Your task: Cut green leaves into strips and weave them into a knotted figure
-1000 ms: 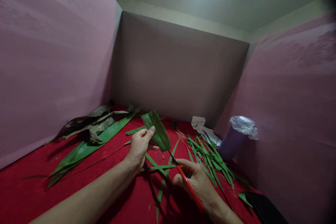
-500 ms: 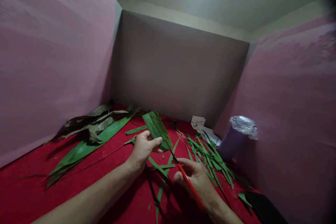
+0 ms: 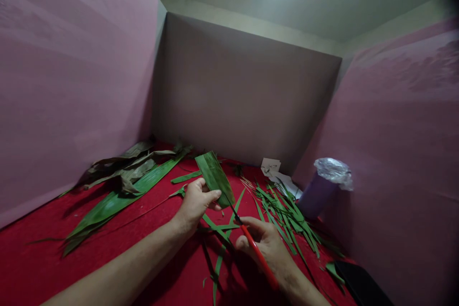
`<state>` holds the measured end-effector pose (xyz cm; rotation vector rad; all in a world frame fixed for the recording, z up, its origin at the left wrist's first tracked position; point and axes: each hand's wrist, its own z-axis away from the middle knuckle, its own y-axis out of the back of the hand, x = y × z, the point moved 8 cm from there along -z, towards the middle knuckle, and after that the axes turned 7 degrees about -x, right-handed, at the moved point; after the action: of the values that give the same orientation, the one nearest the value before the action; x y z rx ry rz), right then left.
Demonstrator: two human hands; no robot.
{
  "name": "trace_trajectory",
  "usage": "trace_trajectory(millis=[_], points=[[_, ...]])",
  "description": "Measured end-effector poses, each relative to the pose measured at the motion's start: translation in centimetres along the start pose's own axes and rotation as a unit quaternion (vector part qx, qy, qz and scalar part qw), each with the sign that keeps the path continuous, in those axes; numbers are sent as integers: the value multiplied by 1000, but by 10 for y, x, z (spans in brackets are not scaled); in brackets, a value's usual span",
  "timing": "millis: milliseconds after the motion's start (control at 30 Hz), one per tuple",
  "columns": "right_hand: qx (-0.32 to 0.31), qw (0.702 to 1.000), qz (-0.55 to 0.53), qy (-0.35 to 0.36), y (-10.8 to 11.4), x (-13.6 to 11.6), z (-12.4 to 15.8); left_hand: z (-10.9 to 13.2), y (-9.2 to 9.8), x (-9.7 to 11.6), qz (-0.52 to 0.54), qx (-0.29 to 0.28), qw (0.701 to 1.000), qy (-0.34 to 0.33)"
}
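My left hand (image 3: pixel 195 203) pinches a short, wide piece of green leaf (image 3: pixel 214 177) and holds it tilted above the red floor. My right hand (image 3: pixel 270 248) grips red-handled scissors (image 3: pixel 256 253), whose dark blades point up-left and meet the lower edge of that leaf piece. Thin green strips (image 3: pixel 220 234) lie on the floor just beneath both hands.
A long green leaf (image 3: pixel 118 201) and dried brown leaves (image 3: pixel 125 165) lie at the left. Several cut green strips (image 3: pixel 287 215) pile up at the right, near a purple bin with a plastic liner (image 3: pixel 321 189). White paper (image 3: pixel 270 167) sits by the back wall. A dark flat object (image 3: pixel 360 284) lies at lower right.
My left hand has shifted slightly lower on the leaf piece, and the thumb now reaches further across it. The scissors stay at the leaf's lower edge.
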<state>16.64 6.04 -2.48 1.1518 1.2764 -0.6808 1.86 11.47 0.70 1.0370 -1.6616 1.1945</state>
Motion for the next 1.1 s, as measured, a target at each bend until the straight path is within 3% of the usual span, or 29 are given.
trace_trajectory(millis=[1100], points=[[14,999,-38,-32,-1,17,-3,-3,3,1,-1,1,1000,3]])
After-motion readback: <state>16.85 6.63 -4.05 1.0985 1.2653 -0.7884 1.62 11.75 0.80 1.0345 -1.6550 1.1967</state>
